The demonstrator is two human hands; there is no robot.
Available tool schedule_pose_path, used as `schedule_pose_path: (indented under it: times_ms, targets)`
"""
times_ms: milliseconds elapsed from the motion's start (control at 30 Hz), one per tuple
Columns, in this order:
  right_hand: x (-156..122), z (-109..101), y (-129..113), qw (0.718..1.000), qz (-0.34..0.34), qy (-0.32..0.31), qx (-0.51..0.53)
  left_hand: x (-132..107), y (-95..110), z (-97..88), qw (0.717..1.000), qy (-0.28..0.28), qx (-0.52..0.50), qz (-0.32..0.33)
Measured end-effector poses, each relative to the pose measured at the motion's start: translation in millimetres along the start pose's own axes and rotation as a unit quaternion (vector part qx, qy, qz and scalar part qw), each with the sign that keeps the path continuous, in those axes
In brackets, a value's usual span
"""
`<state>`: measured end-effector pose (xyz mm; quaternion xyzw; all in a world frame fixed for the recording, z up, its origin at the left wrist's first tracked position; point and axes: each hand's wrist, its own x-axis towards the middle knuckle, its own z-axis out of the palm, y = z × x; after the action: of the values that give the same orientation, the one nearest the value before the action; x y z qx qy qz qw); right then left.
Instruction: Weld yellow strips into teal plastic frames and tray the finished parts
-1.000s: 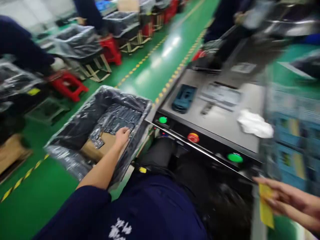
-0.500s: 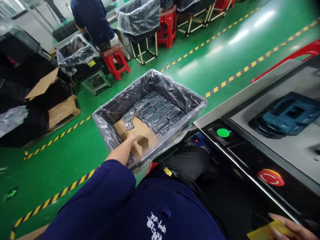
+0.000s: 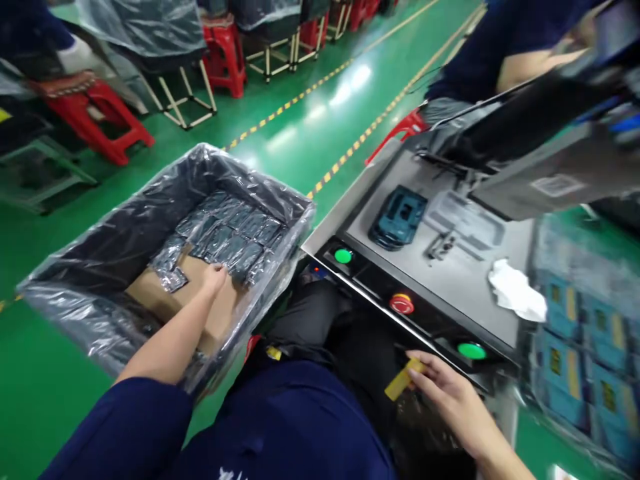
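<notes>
My left hand point(image 3: 214, 275) reaches down into a plastic-lined crate point(image 3: 85, 313) on my left and rests on a brown cardboard sheet point(image 3: 220, 317), beside rows of bagged dark parts point(image 3: 230, 233). Its fingers are curled downward and mostly hidden. My right hand point(image 3: 447, 393) hovers in front of the machine's control panel, pinching a small yellow piece point(image 3: 400, 381). A blue fixture point(image 3: 399, 216) sits on the grey machine table point(image 3: 465, 280).
The panel carries a green button point(image 3: 343, 255), a red stop button point(image 3: 401, 303) and a second green button point(image 3: 471, 351). A white rag point(image 3: 517, 293) lies on the table. Blue boxes point(image 3: 575, 340) stack at right. Red stools point(image 3: 97, 120) and other lined crates stand across the green floor; another person point(image 3: 500, 47) works behind the machine.
The view swung back right toward the machine. My right hand has come up into view with the yellow piece. My left hand stays in the crate on the cardboard.
</notes>
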<state>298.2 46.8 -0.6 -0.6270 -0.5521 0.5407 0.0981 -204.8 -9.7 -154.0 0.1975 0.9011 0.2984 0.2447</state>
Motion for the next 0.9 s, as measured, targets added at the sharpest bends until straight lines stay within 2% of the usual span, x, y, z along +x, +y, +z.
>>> schedule_pose_path:
  times_ms: [100,167,233,300,400,500,600,700,800,900]
  targets:
    - [4.3,5.3,-2.3,0.999,-0.037,0.003,0.025,-7.5,55.1,14.0,0.997,-0.001,-0.039,0.072]
    - [5.9,8.4,-3.8,0.998,-0.057,0.003,0.038,-25.1,99.7,21.1,0.985,-0.013,-0.078,0.153]
    - [5.7,10.7,-6.1,0.996,-0.07,-0.002,0.052,-50.1,148.6,27.9,0.948,-0.064,-0.129,0.283]
    - [3.3,11.9,-8.0,0.995,-0.081,-0.01,0.061,-76.2,197.9,35.3,0.916,-0.099,-0.139,0.362]
    - [-4.6,11.5,-7.6,0.993,-0.096,-0.013,0.064,-104.2,263.8,49.1,0.901,-0.117,-0.08,0.41]
    - [-16.5,8.1,-0.6,0.991,-0.11,-0.002,0.073,-113.5,313.1,68.0,0.901,-0.124,0.005,0.416]
    - [-29.6,2.0,12.5,0.989,-0.115,0.02,0.088,-113.8,342.3,88.3,0.905,-0.154,0.068,0.392]
    - [-41.8,-5.6,27.2,0.988,-0.108,0.042,0.106,-114.1,354.0,101.4,0.911,-0.151,0.087,0.374]
    - [-51.5,-13.9,38.8,0.985,-0.099,0.06,0.129,-115.4,356.6,100.5,0.917,-0.129,0.081,0.369]
    - [-56.7,-22.2,44.7,0.977,-0.099,0.09,0.164,-119.3,353.9,86.2,0.923,-0.104,0.062,0.366]
